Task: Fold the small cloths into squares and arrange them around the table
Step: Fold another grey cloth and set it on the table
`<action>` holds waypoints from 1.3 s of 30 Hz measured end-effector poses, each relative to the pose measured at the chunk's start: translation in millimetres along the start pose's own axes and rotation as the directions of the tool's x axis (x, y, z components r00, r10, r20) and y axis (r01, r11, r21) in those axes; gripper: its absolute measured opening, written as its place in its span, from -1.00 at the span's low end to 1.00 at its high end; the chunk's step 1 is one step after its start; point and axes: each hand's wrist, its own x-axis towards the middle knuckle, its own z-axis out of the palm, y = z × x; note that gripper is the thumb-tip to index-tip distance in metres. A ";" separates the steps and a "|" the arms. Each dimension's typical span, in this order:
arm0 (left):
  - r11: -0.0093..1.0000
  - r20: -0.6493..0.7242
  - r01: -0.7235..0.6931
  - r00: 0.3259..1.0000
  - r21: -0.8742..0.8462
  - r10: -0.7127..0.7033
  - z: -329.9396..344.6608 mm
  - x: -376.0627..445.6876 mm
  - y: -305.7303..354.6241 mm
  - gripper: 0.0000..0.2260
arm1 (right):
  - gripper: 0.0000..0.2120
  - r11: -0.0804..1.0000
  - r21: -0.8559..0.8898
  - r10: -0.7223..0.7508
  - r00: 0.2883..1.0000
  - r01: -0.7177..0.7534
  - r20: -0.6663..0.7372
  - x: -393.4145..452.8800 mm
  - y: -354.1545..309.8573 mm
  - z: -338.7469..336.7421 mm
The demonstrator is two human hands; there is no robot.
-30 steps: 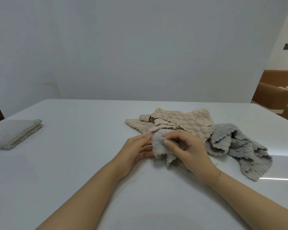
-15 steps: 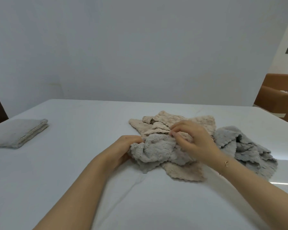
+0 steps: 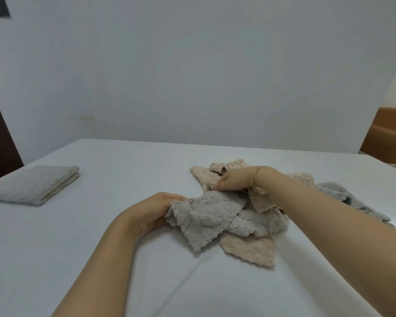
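Gripping grey cloth [image 3: 215, 221], both hands [image 3: 157, 209].

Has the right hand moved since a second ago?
Yes. The right hand went from the near edge of the beige cloth pile to farther back on the pile, away from the person, and grips the far edge of the grey cloth there.
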 end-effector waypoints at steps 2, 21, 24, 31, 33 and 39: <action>1.000 -0.027 -0.007 1.000 -0.027 0.007 -5.0 1.3 -1.3 -0.81 | -0.59 1.000 0.026 0.016 0.999 -0.016 -0.029 3.5 9.3 -3.3; 0.900 -0.407 -0.187 0.913 -0.393 0.013 -23.1 6.7 -4.2 -0.50 | -0.65 0.977 0.213 0.077 0.929 0.002 -0.361 -0.7 63.2 9.4; 0.794 -0.543 -0.294 0.838 -0.532 -0.054 -33.1 5.2 -6.3 -0.52 | -0.66 0.972 0.234 0.099 0.920 -0.008 -0.379 -7.6 71.0 13.3; 0.990 -0.921 -0.060 0.364 0.124 0.137 -31.5 12.6 -2.5 -0.64 | -0.63 0.962 0.250 0.022 0.876 0.114 -0.482 -26.5 43.6 23.4; 0.889 -0.855 -0.004 0.271 0.458 0.442 -20.8 8.3 4.9 -0.64 | -0.55 0.970 0.194 -0.033 0.878 0.143 -0.478 -32.9 28.3 31.4; 0.483 -0.356 0.066 0.764 0.873 0.538 13.7 19.8 -3.9 -0.61 | -0.52 1.000 -0.020 -0.025 0.878 0.018 -0.478 -34.3 25.5 69.9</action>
